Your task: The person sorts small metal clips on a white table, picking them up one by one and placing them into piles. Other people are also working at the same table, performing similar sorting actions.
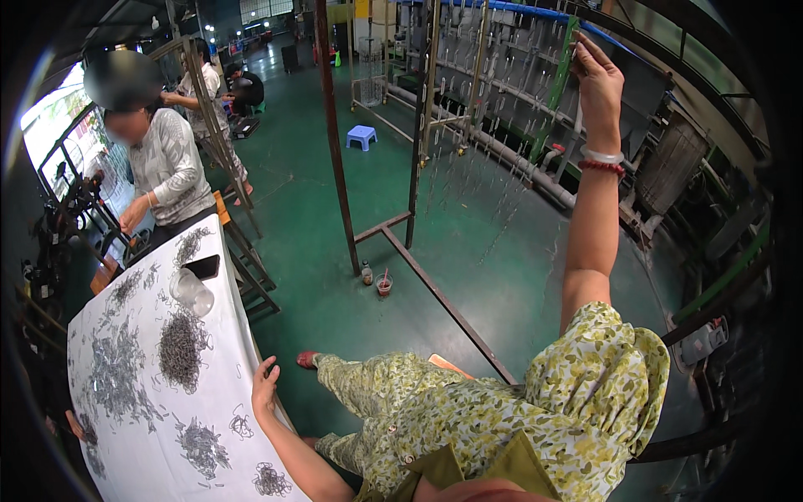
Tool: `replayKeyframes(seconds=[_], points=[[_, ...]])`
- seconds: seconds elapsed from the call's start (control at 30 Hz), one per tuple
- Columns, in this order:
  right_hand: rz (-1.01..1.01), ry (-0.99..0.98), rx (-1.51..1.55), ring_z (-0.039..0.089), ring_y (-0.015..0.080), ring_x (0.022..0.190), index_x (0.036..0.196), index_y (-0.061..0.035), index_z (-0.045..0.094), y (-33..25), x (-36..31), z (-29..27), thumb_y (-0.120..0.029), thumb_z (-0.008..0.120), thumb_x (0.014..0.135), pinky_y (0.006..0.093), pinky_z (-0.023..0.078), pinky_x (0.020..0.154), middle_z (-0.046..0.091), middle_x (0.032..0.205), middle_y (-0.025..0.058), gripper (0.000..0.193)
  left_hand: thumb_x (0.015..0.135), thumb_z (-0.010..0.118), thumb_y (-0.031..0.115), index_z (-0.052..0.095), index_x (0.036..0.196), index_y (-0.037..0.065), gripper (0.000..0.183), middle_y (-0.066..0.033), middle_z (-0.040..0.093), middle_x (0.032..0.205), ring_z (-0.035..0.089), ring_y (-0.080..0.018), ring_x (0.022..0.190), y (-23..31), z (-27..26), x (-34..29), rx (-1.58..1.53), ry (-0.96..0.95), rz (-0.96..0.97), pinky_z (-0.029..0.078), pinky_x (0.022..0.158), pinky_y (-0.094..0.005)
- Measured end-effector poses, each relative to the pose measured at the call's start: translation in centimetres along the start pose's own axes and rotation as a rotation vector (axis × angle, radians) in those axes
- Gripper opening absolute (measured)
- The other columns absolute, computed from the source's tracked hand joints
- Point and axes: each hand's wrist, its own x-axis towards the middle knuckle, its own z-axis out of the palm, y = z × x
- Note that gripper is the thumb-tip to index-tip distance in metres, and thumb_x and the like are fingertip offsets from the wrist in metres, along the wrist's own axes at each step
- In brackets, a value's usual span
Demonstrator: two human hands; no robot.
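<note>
My right hand [600,84] is raised high at the upper right, its fingertips pinched together beside a green upright bar [554,105] of a rack. Whatever lies between those fingertips is too small to make out. To the left of it hang strings of thin metal hooks [481,125]. My left hand [265,386] is low at the right edge of a white-covered table [238,351], fingers loosely apart and holding nothing visible. Piles of small dark bent metal pieces [182,350] lie on the table, with a smaller pile [202,448] nearer to me.
A clear plastic cup [192,293] and a dark phone [203,267] lie on the table. A co-worker [171,163] stands beyond it. A rusty metal frame [447,305] crosses the floor, near a bottle [366,273] and drink cup [383,285]. Farther off stands a blue stool [361,136].
</note>
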Motion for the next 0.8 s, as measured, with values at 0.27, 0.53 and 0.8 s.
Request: replayKeyframes(seconds=[0.27, 0.53, 0.8], points=[[-0.053, 0.103, -0.253, 0.062, 0.006, 0.079, 0.1, -0.0043, 0.071, 0.9, 8.8, -3.4, -0.008, 0.07, 0.082, 0.02, 0.046, 0.066, 0.071, 0.09, 0.0037, 0.019, 0.089, 0.062, 0.021, 0.055, 0.127, 0.014, 0.04, -0.0049, 0.051, 0.127, 0.045, -0.0194, 0.113, 0.2, 0.6, 0.1, -0.005, 0.029, -0.033, 0.036, 0.085, -0.0342], [-0.107, 0.068, -0.39, 0.06, 0.0105, 0.066, 0.1, 0.0039, 0.068, 2.4, 15.4, -4.0, -0.006, 0.066, 0.079, 0.0225, 0.046, 0.058, 0.068, 0.077, 0.007, 0.023, 0.09, 0.061, 0.02, 0.054, 0.128, 0.015, 0.039, -0.0079, 0.05, 0.128, 0.045, -0.0192, 0.109, -0.2, -0.1, 0.0, -0.005, 0.017, -0.041, 0.037, 0.087, -0.0358], [-0.115, 0.08, -0.473, 0.06, 0.0143, 0.063, 0.095, 0.004, 0.069, 2.3, 18.0, -4.1, -0.004, 0.069, 0.073, 0.0264, 0.046, 0.055, 0.067, 0.074, 0.0099, 0.024, 0.09, 0.061, 0.019, 0.053, 0.128, 0.013, 0.04, -0.009, 0.05, 0.127, 0.044, -0.0196, 0.114, 0.7, 0.7, -0.2, 0.002, -0.004, -0.07, 0.036, 0.089, -0.0362]])
